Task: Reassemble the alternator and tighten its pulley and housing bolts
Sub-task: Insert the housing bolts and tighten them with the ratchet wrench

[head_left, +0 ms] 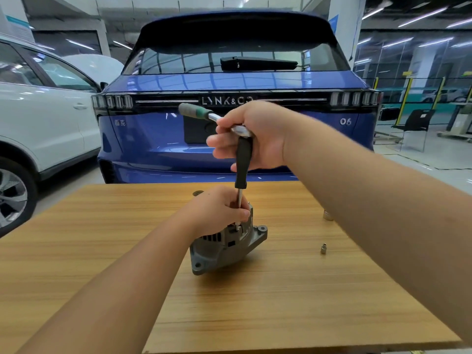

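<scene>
Right hand (258, 139) grips ratchet (204, 113) before "LYNK&CO" blue car (158, 139).

We see the alternator (227, 245) tilted mid-table (102, 251); our left hand (219, 209) steadies the extension bar (242, 169) on it, our right hand (255, 139) grips the ratchet (204, 113), a small socket (323, 249) lies toward the right edge
</scene>
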The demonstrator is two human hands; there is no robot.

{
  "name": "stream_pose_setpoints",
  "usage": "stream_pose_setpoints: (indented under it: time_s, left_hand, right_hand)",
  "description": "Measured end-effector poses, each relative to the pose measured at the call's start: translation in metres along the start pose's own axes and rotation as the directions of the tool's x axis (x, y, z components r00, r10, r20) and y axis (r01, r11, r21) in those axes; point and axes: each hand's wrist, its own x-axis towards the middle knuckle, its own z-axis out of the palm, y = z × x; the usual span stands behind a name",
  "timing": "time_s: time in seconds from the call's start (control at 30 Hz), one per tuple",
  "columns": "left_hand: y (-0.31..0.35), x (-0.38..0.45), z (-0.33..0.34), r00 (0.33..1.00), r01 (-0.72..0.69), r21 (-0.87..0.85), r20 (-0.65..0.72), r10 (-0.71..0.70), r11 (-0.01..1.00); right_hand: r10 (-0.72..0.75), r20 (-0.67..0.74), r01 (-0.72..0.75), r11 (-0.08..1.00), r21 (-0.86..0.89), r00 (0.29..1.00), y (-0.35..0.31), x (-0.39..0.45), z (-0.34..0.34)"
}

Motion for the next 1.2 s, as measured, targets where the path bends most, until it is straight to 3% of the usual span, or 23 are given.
stream_pose_setpoints:
  time_s: [0.13, 0.2, 0.27, 0.3, 0.37, 0.43, 0.5, 0.53, 0.63, 0.8, 0.97, 1.2]
  left_hand:
    - [0.003, 0.001, -0.002, 1.000, 0.009, 0.000, 0.018, -0.009, 1.000]
    - [0.004, 0.002, -0.003, 0.999, 0.012, -0.005, 0.036, -0.012, 1.000]
    - [0.004, 0.003, -0.003, 0.999, 0.019, -0.015, 0.043, -0.018, 1.000]
    - [0.004, 0.003, -0.003, 0.999, 0.021, -0.020, 0.042, -0.020, 1.000]
    - [0.004, 0.003, -0.003, 0.999, 0.022, -0.026, 0.039, -0.021, 0.999]
    - [0.003, 0.002, -0.003, 0.999, 0.010, -0.025, 0.032, -0.009, 1.000]
    - [0.003, 0.001, -0.003, 1.000, -0.001, -0.020, 0.020, 0.001, 1.000]
    - [0.003, 0.001, -0.002, 1.000, 0.001, -0.019, 0.016, -0.001, 1.000]
    - [0.003, 0.001, -0.001, 1.000, 0.015, -0.003, 0.010, -0.015, 1.000]
    - [0.001, 0.001, 0.000, 1.000, 0.021, 0.020, -0.015, -0.021, 1.000]
    - [0.003, 0.000, -0.001, 1.000, 0.001, 0.014, -0.001, -0.001, 1.000]
    - [0.003, -0.001, 0.000, 1.000, -0.018, 0.030, -0.013, 0.018, 0.999]
  right_hand:
    - [-0.009, -0.094, 0.052, 0.884, 0.465, 0.996, 0.027, 0.014, 0.008]
    - [-0.080, -0.201, 0.182, 0.805, 0.565, 0.976, 0.039, 0.018, 0.011]
    - [-0.234, -0.301, 0.366, 0.763, 0.533, 0.925, 0.049, 0.019, 0.013]
    - [-0.326, -0.352, 0.460, 0.781, 0.423, 0.877, 0.053, 0.019, 0.013]
    - [-0.578, -0.388, 0.618, 0.786, -0.029, 0.718, 0.058, 0.016, 0.015]
    - [-0.836, -0.243, 0.685, 0.544, -0.484, 0.492, 0.062, 0.017, 0.014]
    - [-0.922, -0.083, 0.630, 0.323, -0.707, 0.379, 0.062, 0.018, 0.014]
    - [-0.926, -0.046, 0.589, 0.276, -0.760, 0.375, 0.062, 0.018, 0.014]
    - [-0.911, -0.009, 0.583, 0.271, -0.766, 0.412, 0.061, 0.015, 0.015]
    - [-0.922, 0.011, 0.530, 0.214, -0.820, 0.388, 0.062, 0.006, 0.020]
    - [-0.833, 0.080, 0.231, 0.058, -0.971, 0.547, 0.044, 0.005, 0.027]
    - [-0.754, 0.124, 0.156, -0.028, -0.987, 0.645, 0.027, 0.008, 0.027]
